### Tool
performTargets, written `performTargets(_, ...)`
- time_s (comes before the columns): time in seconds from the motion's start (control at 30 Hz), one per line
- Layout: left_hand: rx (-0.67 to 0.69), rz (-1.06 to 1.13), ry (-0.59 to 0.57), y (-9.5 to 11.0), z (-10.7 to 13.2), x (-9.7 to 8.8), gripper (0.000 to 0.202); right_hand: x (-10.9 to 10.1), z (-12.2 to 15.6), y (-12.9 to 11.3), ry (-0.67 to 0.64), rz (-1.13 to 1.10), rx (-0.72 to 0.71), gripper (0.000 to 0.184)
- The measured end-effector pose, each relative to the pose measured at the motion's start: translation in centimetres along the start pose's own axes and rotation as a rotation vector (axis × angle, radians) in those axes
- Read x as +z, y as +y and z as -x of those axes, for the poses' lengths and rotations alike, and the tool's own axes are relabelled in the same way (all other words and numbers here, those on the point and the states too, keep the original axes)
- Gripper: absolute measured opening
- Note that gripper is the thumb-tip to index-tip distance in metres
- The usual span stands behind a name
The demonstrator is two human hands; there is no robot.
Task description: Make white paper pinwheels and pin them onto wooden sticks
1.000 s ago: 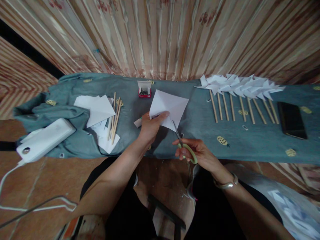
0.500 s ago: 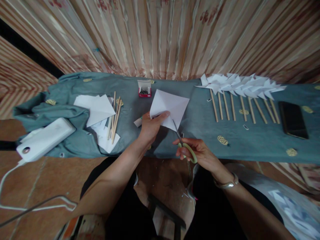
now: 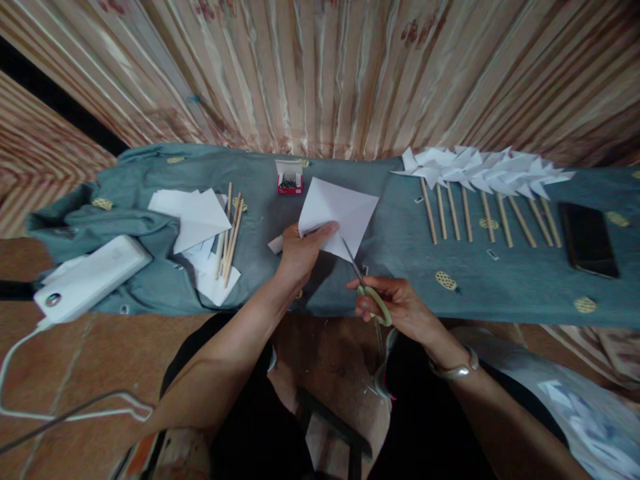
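Observation:
A square sheet of white paper [image 3: 345,200] with crease lines is held above the cloth, one corner toward me. My left hand [image 3: 303,252] pinches its left side, thumb on top. In my right hand [image 3: 393,303] is a pair of scissors [image 3: 356,268] with pale green handles, fingers through the loops. The blades lie at the paper's near corner, along a crease; how far apart they stand is hard to see. Beyond my left hand stands an open red box [image 3: 290,183] of small dark pins or tacks. Part of a small white piece [image 3: 275,245] shows beside that hand.
Paper pinwheels [image 3: 480,172] on wooden sticks [image 3: 467,213] lie in a row at the right, beside a black phone [image 3: 589,239]. Left are paper sheets [image 3: 195,217], loose sticks [image 3: 231,240] and a white power bank [image 3: 93,279] with a cable. A teal cloth [image 3: 410,280] covers the table.
The scissors have shifted very slightly up and left along the paper's near corner. My left hand and the paper stay almost in place.

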State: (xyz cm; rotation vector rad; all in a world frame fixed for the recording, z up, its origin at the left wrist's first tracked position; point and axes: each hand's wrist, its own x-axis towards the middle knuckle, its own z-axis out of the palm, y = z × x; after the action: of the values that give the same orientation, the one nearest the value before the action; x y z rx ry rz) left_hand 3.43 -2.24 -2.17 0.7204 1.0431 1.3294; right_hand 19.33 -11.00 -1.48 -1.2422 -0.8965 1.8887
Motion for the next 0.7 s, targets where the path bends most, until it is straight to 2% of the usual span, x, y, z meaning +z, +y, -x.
performTargets(0.23,0.006,-0.011,0.022,-0.21,-0.16,-0.15,0.028,0.04,-0.01,0.14,0.021,-0.058,0.022,0.037)
performTargets(0.4,-0.027,0.004,-0.013,0.01,-0.27,-0.39,0.024,-0.21,-0.11,0.39,0.046,-0.076,0.035,0.036)
performTargets(0.7,-0.078,-0.074,-0.071,0.22,0.37,-0.44,0.024,0.02,0.1,-0.28,0.018,-0.027,-0.028,0.037)
